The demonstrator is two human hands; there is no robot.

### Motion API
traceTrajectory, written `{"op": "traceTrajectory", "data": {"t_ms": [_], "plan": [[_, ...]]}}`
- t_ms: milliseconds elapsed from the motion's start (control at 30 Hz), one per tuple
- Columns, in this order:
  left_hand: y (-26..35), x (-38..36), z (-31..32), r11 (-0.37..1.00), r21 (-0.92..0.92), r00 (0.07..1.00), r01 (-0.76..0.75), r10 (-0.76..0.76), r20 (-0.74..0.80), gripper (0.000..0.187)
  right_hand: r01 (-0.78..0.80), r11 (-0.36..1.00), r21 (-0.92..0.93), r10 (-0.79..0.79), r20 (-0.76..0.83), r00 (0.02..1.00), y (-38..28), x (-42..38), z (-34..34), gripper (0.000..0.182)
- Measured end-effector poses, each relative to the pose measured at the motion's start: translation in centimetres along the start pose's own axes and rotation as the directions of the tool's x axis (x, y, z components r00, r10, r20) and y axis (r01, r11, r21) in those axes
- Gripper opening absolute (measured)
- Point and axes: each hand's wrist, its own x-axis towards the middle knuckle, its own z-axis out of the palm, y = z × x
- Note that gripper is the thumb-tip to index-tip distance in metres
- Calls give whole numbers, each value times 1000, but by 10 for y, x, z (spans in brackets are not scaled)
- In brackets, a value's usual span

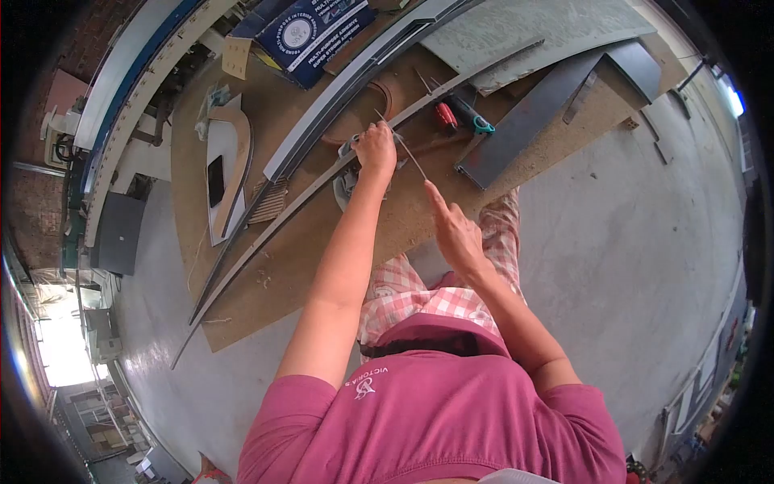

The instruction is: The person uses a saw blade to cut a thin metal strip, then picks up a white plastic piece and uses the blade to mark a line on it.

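My left hand (375,150) is closed on a long narrow strip (302,194) that runs diagonally across the board-topped table (403,216). My right hand (458,238) is closed around a thin rod-like tool (413,157), index finger stretched along it. The tool's far end reaches the strip beside my left fingers; its handle is hidden in my palm. A pale crumpled item (345,181) lies below my left hand, partly covered. Just right of the strip rest a red-handled tool (446,115) and a black and teal-handled tool (476,119).
A dark flat panel (524,125) lies at the right, with a pale sheet (532,36) behind. Long grey profiles (322,113) cross the table's left half. A phone (215,179) lies near a curved piece (240,133). A blue adhesive box (302,36) stands at the back.
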Motion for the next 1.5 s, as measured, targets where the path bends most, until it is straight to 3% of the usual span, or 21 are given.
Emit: {"op": "traceTrajectory", "data": {"t_ms": [200,267,600,800,900,1100,1300,1367,1500], "plan": [[-4,-1,0,1000,-18,1000,-15,15,4,15,64,998,-17,-66,-99,993,-4,15,6,68],[-5,3,2,1000,6,999,-19,19,35,16,3,1000,-6,-3,-5,1000,-7,8,-5,68],[-4,4,-2,1000,-4,999,-30,30,24,17,59,998,-6,-59,-71,996,-1,13,4,68],[0,-1,-2,1000,26,995,-14,12,95,19,3,999,41,-2,-24,1000,3,1,8,69],[-4,2,-3,1000,-4,996,-11,11,88,19,60,998,8,-59,-72,996,0,18,9,71],[-1,3,-7,1000,2,993,-22,21,116,19,-13,1000,18,13,2,1000,3,-3,2,70],[-7,6,0,999,7,997,-37,36,64,18,70,997,18,-68,-82,994,1,17,6,69],[-6,4,3,999,-6,998,-43,43,49,18,-13,1000,24,13,-1,1000,3,3,2,67],[-8,2,9,999,-2,997,-47,47,53,17,-12,999,42,12,-14,1000,4,0,7,66]]}}
